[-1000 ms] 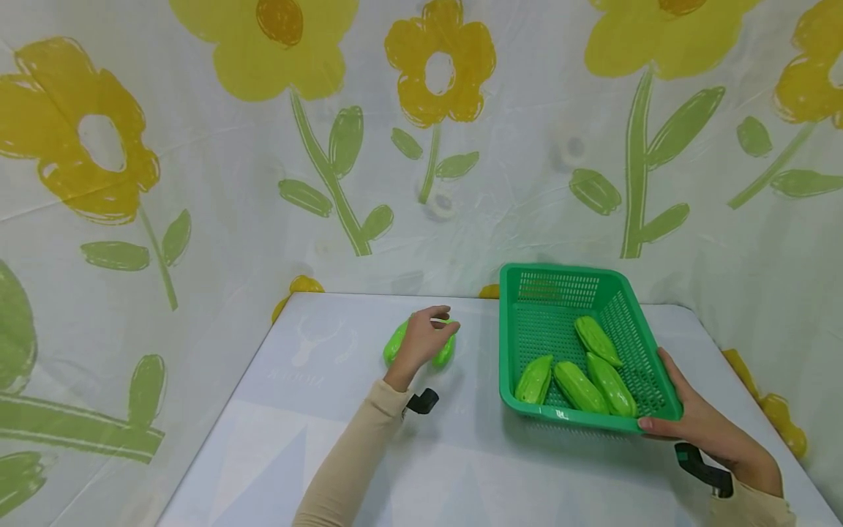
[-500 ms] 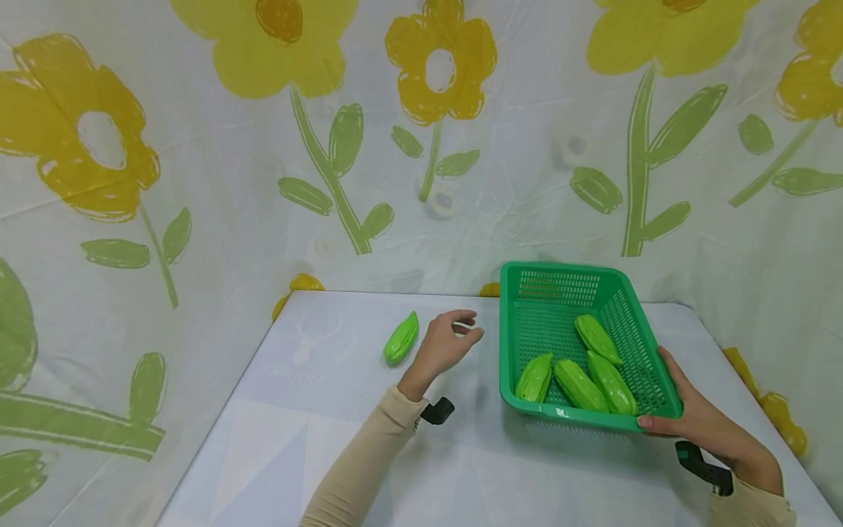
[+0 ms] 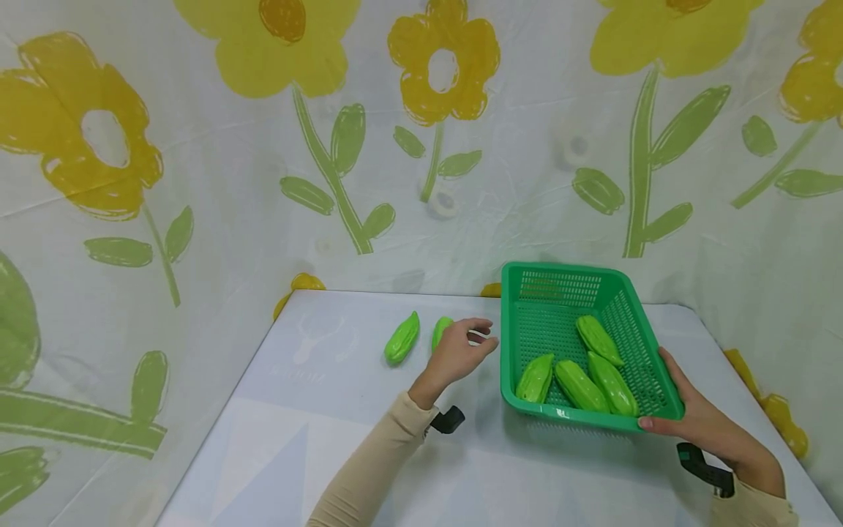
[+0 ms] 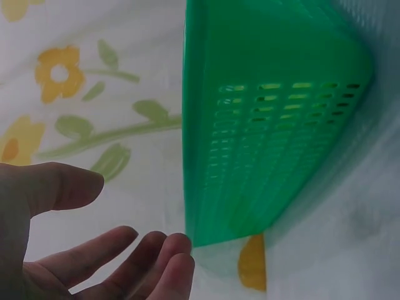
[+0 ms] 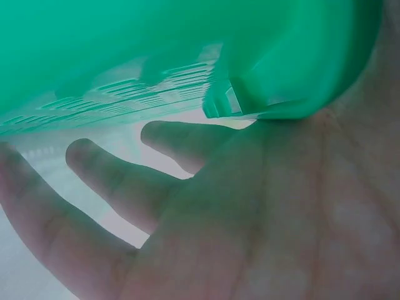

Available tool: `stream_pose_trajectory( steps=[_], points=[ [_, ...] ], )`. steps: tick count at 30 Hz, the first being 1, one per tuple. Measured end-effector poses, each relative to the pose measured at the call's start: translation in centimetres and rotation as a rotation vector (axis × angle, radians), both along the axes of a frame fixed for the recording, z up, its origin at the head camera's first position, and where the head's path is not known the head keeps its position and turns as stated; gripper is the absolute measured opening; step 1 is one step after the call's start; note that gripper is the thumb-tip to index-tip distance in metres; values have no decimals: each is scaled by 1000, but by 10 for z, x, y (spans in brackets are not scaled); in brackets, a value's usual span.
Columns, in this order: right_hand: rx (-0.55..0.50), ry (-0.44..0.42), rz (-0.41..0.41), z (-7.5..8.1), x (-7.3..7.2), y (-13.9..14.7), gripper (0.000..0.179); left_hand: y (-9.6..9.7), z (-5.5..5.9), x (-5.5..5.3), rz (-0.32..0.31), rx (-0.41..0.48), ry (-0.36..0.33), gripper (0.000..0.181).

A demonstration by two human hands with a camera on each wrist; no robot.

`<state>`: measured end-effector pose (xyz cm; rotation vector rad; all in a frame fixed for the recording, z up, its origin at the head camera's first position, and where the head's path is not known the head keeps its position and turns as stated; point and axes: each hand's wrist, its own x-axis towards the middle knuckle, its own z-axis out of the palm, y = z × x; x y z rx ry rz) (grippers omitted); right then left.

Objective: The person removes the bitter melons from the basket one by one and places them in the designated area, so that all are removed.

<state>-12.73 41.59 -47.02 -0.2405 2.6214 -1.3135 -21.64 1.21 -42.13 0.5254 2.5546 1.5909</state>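
A green plastic basket [image 3: 514, 315] with slotted walls stands at the right, holding several light green, ridged, gourd-like vegetables [image 3: 579, 386]. My right hand [image 3: 707, 424] grips its near right corner, thumb on the rim. In the right wrist view, the fingers [image 5: 119, 187] reach under the basket. My left hand [image 3: 457, 355] hovers just left of the basket, fingers loosely bent around nothing. The left wrist view shows the basket wall [image 4: 250, 150] close to the fingertips. One matching gourd [image 3: 402, 339] lies on the table; another gourd [image 3: 440, 331] is partly hidden behind my left hand.
The white table [image 3: 309, 432] ends at a back edge against a flower-printed cloth [image 3: 514, 183]. Black cameras [image 3: 448, 420] are strapped to the wrists. The basket's far rim reaches the table's back edge in the head view.
My left hand has moved right, from over the two gourds toward the basket, with nothing in it. My right hand and the basket have stayed in place.
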Motion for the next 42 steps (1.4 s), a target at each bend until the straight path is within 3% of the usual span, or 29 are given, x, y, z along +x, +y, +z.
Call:
stream_pose_trajectory(
  steps=[12, 22, 34, 42],
  points=[
    [18, 12, -3, -1, 0, 0, 119, 14, -3, 7, -42, -16, 4, 43],
    [-8, 2, -5, 0, 1, 0, 119, 28, 4, 13, -70, -51, 64, 40],
    [3, -16, -13, 2, 1, 1, 119, 52, 8, 16, -90, -85, 21, 43],
    [20, -12, -11, -4, -2, 2, 120, 70, 7, 21, -99, -161, 26, 44]
  ],
)
